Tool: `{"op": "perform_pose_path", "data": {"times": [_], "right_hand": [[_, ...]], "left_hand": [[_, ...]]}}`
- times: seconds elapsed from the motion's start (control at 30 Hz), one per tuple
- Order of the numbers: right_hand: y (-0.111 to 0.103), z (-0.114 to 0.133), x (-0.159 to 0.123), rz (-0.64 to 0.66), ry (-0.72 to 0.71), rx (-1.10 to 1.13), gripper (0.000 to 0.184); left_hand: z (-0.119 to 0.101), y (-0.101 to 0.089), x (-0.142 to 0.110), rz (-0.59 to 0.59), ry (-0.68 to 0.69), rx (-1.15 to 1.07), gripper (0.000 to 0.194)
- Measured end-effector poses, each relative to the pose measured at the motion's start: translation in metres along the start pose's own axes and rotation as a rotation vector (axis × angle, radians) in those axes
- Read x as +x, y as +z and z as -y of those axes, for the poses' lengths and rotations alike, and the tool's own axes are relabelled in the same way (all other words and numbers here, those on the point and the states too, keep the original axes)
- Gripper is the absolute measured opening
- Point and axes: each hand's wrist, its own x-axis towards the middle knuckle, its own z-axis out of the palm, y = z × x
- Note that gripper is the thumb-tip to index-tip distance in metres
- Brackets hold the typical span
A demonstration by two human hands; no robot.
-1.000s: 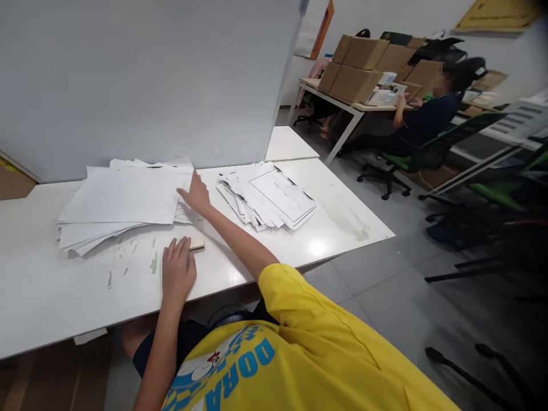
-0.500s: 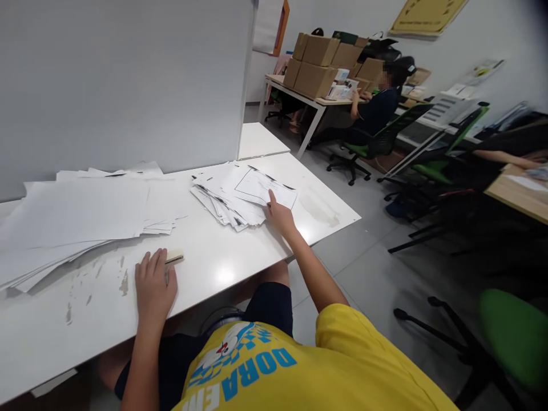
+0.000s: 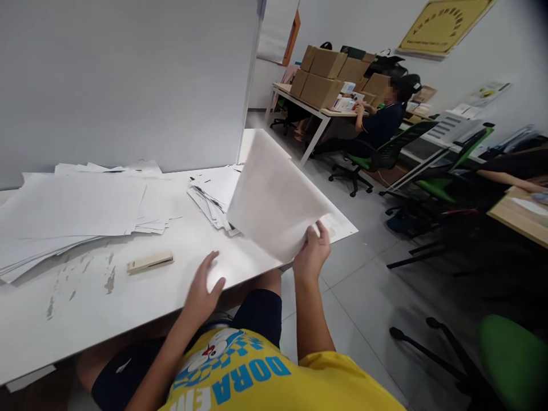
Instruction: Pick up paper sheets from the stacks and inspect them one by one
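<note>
My right hand [image 3: 311, 254] pinches the near corner of a white sheet of paper [image 3: 274, 197] and holds it up, tilted, over the right part of the white table [image 3: 85, 308]. Behind the sheet lies a fanned pile of printed papers [image 3: 212, 197]. My left hand [image 3: 202, 290] hovers open with fingers spread near the table's front edge, just below the raised sheet and not touching it. A small beige stapler [image 3: 149, 261] lies on the table to the left of that hand. A large loose stack of blank sheets [image 3: 72, 211] covers the table's left side.
A grey partition [image 3: 128, 80] stands behind the table. To the right is open floor with green office chairs [image 3: 381, 154]. Farther back a person [image 3: 383, 117] sits at a desk stacked with cardboard boxes [image 3: 325, 74]. Another wooden desk edge [image 3: 520, 211] shows at far right.
My right hand has lifted one sheet off the printed pile and drawn it toward me. My left hand has left the stapler and moved right, toward the sheet.
</note>
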Motion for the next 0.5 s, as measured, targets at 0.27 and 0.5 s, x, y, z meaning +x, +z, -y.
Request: {"op": "perform_pose_path", "data": {"times": [0.27, 0.5], "right_hand": [[-0.009, -0.034, -0.116, 0.100, 0.645, 0.365, 0.027], [-0.016, -0.045, -0.086, 0.289, 0.679, 0.506, 0.033]], "left_hand": [[-0.019, 0.042, 0.010, -0.120, -0.413, -0.472, 0.061], [-0.003, -0.033, 0.042, -0.177, 0.125, 0.313, 0.040]]}}
